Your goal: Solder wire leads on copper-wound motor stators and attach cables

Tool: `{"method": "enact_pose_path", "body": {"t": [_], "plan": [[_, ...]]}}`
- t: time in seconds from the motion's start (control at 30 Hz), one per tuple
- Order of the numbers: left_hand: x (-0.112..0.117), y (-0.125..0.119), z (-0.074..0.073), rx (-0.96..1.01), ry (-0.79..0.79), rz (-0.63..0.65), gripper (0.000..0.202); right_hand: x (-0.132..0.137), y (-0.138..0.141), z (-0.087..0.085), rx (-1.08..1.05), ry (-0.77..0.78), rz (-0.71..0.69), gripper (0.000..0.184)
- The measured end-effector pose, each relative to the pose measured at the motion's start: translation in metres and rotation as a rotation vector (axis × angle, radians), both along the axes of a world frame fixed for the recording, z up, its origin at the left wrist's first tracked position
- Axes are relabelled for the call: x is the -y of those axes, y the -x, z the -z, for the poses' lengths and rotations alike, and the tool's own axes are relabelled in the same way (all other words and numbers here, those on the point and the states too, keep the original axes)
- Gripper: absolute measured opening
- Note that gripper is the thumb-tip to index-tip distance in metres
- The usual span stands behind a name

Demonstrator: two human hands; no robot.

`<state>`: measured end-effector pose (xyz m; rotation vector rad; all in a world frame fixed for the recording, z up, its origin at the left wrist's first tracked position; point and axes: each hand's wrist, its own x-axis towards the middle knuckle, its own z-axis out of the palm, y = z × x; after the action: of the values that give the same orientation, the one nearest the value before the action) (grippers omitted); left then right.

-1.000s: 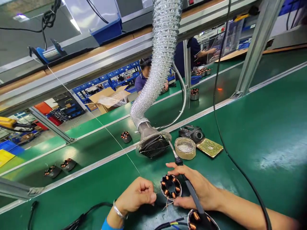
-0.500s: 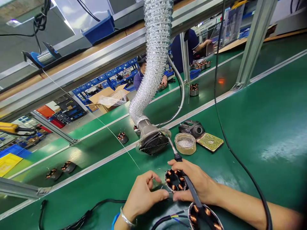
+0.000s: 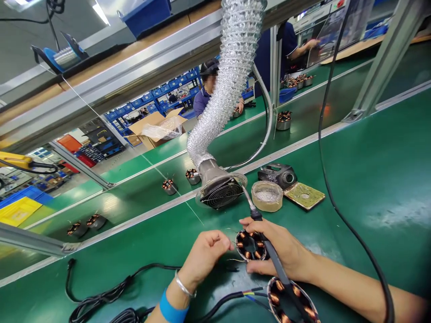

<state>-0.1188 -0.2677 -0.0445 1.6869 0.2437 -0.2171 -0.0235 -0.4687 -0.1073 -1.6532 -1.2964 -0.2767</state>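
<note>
My right hand [image 3: 279,246] wraps round the edge of a small motor stator [image 3: 250,246] with copper windings, thumb below and fingers above. A soldering iron [image 3: 256,214] also lies in this hand, its tip pointing up and away toward the fume fan. My left hand [image 3: 213,246] is pinched closed just left of the stator, at a thin wire [image 3: 233,243] by its fingertips. Another thin wire sticks out from the stator's lower left. A second, larger-looking stator [image 3: 292,301] with coloured leads lies nearer to me, beneath the iron's cable.
A fume fan [image 3: 222,194] hangs from a silver duct [image 3: 235,67]. Beside it stand a round solder tub [image 3: 267,196], an iron holder [image 3: 278,176] and a yellow sponge [image 3: 305,196]. A black cable [image 3: 101,296] lies at left. Several stators stand beyond the rail; co-workers sit farther back.
My left hand's fingers, apart before, are now pinched together beside the stator. My right hand keeps its hold on the stator and iron. The view has shifted slightly.
</note>
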Motion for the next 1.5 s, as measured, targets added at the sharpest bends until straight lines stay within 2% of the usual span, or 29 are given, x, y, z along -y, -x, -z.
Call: {"method": "enact_pose_path", "body": {"t": [0.13, 0.23, 0.3, 0.37, 0.47, 0.53, 0.57, 0.63, 0.73, 0.77, 0.8, 0.87, 0.93, 1.0, 1.13, 1.23, 1.37, 1.5], "plan": [[-0.015, 0.014, -0.01, 0.036, -0.43, 0.187, 0.032, 0.001, 0.0, -0.002, 0.01, 0.007, 0.019, 0.062], [-0.018, 0.02, -0.013, 0.028, -0.545, 0.243, 0.023, 0.001, 0.0, -0.003, 0.021, -0.003, 0.023, 0.061], [-0.015, 0.023, -0.011, 0.01, -0.492, 0.268, 0.025, 0.001, 0.0, -0.004, 0.025, -0.006, 0.022, 0.06], [-0.007, 0.023, -0.008, -0.012, -0.324, 0.265, 0.035, 0.001, 0.0, -0.005, 0.019, -0.005, 0.032, 0.06], [0.01, 0.022, -0.007, 0.023, -0.039, 0.181, 0.052, 0.001, 0.0, -0.005, 0.011, 0.007, 0.041, 0.06], [0.014, 0.02, -0.011, 0.046, 0.023, 0.155, 0.056, 0.002, 0.0, -0.006, 0.015, 0.019, 0.034, 0.057], [0.012, 0.019, -0.014, 0.032, -0.008, 0.173, 0.055, 0.003, 0.0, -0.006, 0.021, 0.025, 0.029, 0.055], [0.001, 0.018, -0.019, -0.014, -0.225, 0.247, 0.049, 0.003, 0.0, -0.007, 0.032, 0.035, 0.021, 0.055], [-0.025, 0.018, -0.02, -0.009, -0.759, 0.342, 0.036, 0.004, -0.002, -0.007, 0.04, 0.045, 0.012, 0.058], [-0.032, 0.019, -0.019, 0.013, -0.882, 0.358, 0.029, 0.004, -0.003, -0.006, 0.042, 0.048, 0.008, 0.058], [-0.037, 0.019, -0.017, 0.024, -0.929, 0.365, 0.022, 0.005, -0.004, -0.006, 0.045, 0.051, 0.004, 0.058], [-0.04, 0.02, -0.013, 0.02, -0.804, 0.326, 0.018, 0.006, -0.004, -0.008, 0.058, 0.049, 0.002, 0.057], [-0.035, 0.021, -0.01, 0.06, -0.574, 0.201, 0.025, 0.006, -0.002, -0.013, 0.069, 0.029, 0.008, 0.055], [-0.026, 0.022, -0.009, 0.146, -0.43, 0.068, 0.032, 0.005, 0.004, -0.023, 0.03, -0.02, 0.031, 0.05], [-0.012, 0.026, -0.004, 0.232, -0.35, -0.034, 0.034, -0.007, 0.023, -0.047, -0.139, -0.089, 0.058, 0.031], [-0.01, 0.027, 0.001, 0.27, -0.309, -0.09, 0.035, -0.018, 0.03, -0.059, -0.152, -0.09, 0.029, 0.025], [-0.014, 0.028, 0.002, 0.31, -0.256, -0.136, 0.039, -0.027, 0.029, -0.067, -0.072, -0.118, 0.04, 0.028], [-0.021, 0.028, -0.001, 0.326, -0.25, -0.14, 0.041, -0.034, 0.027, -0.071, -0.036, -0.157, 0.002, 0.021]]}}
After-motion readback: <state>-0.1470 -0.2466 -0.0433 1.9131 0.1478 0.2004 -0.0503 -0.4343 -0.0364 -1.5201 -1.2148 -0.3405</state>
